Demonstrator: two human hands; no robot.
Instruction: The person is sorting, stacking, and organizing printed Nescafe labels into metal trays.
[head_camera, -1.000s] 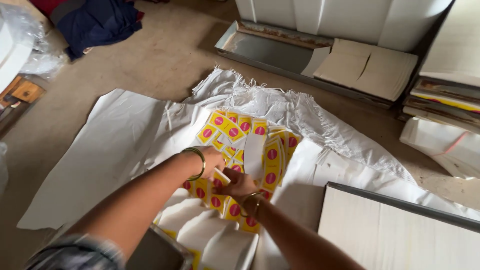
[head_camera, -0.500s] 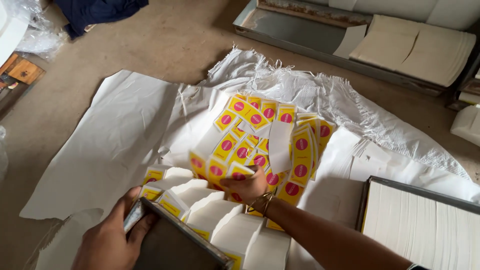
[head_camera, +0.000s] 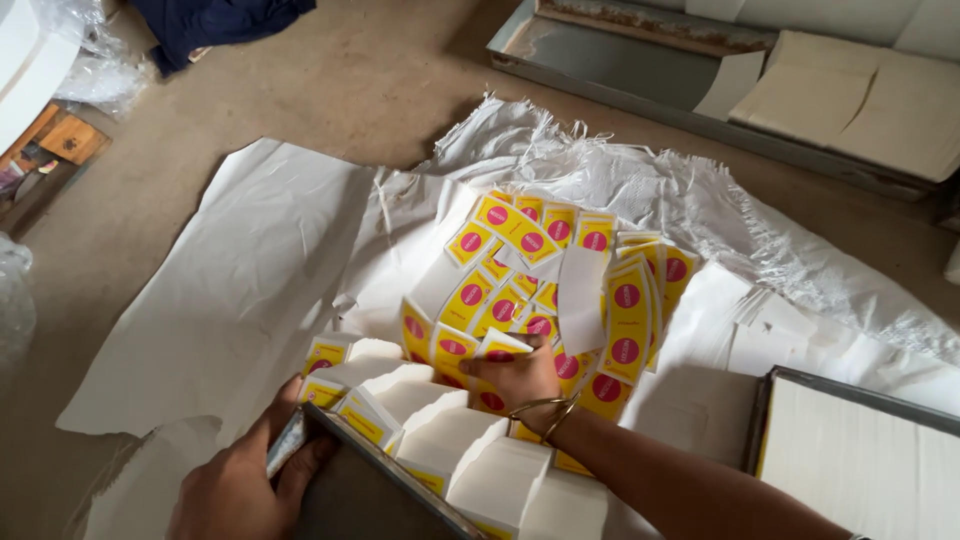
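Yellow paper labels (head_camera: 560, 290) with pink dots lie in a big loose heap just past my right hand (head_camera: 518, 378). My right hand rests on the near edge of that heap. Its fingers are curled around a few of the labels and pinch them, so it is mostly closed. I wear a thin gold bangle (head_camera: 545, 412) on that wrist. Some labels show their white backs, and one long white strip (head_camera: 582, 295) lies across the heap, above my right hand. Between my two hands stand neat white stacks of labels (head_camera: 440, 440) in rows, with yellow edges peeking out. My left hand (head_camera: 245, 480) is low down, to the left of those stacks. It grips the corner of a dark metal tray (head_camera: 380, 490), with the thumb on one side and the fingers wrapped on the rim, so it is closed on the tray. Everything sits on a big white sheet of paper (head_camera: 250, 280) that spreads out to the left of my hands. A white woven sack (head_camera: 700, 200) with a frayed edge lies beyond the heap. To the right of my right arm is another tray full of white paper (head_camera: 860, 460). Far past the heap is a long grey metal tray (head_camera: 620, 60) on the brown floor (head_camera: 350, 90).
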